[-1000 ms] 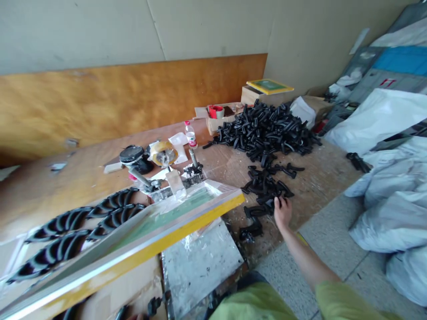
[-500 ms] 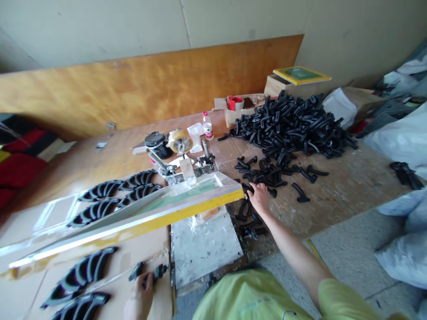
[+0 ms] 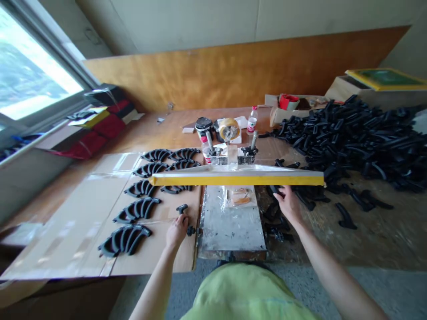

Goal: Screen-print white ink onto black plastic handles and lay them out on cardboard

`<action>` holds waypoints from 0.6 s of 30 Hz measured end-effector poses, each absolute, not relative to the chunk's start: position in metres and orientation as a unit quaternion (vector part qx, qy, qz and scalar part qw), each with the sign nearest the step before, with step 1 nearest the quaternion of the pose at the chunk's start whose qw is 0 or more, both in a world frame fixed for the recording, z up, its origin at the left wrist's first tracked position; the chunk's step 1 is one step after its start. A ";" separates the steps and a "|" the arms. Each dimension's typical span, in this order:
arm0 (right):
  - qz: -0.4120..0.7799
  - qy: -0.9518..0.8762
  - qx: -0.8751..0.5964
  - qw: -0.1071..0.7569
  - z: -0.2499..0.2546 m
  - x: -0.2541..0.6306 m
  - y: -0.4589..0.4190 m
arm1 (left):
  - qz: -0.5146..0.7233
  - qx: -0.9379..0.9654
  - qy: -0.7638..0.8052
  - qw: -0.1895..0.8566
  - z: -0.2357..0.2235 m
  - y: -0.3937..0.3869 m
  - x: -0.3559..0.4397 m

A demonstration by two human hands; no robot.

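Observation:
My left hand rests on the cardboard sheet, fingers curled around a small black plastic part. My right hand reaches among loose black plastic parts just right of the metal print plate; its fingers close on one of them under the raised yellow-edged screen frame. Several curved black pieces lie in rows on the cardboard to the left.
A large heap of black parts fills the right of the wooden bench. Behind the frame hinge stand a tape roll, a black tin and a small bottle. Boxes sit back right; a window is left.
The view swung left, now facing the plate squarely. My right hand drew in from the loose parts to beside the plate. My left hand came into view and moved up the cardboard.

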State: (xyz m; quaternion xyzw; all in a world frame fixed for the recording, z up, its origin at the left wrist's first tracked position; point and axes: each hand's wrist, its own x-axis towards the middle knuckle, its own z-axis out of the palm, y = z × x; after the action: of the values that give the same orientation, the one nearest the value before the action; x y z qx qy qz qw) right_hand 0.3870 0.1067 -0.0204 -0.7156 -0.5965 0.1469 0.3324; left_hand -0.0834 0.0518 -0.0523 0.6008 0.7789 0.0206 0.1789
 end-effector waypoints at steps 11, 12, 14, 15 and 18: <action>0.150 -0.839 -0.507 0.130 0.011 0.262 0.124 | 0.058 0.598 0.777 0.189 -0.056 0.083 -0.076; 0.144 -0.841 -0.507 0.122 0.012 0.262 0.124 | 0.063 0.596 0.778 0.187 -0.054 0.083 -0.076; 0.128 -0.841 -0.512 0.121 0.014 0.262 0.123 | 0.070 0.588 0.785 0.182 -0.045 0.083 -0.074; 0.122 -0.841 -0.512 0.125 0.014 0.261 0.123 | 0.089 0.581 0.788 0.185 -0.036 0.085 -0.073; 0.120 -0.846 -0.503 0.132 0.013 0.252 0.126 | 0.256 0.540 0.762 0.250 0.012 0.096 -0.058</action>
State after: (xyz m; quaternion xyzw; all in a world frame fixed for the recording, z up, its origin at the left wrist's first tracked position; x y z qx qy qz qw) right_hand 0.2523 0.1259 0.0129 -0.5032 -0.8456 0.1198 0.1318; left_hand -0.0578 0.0955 0.0119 0.5402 0.7617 0.2559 0.2499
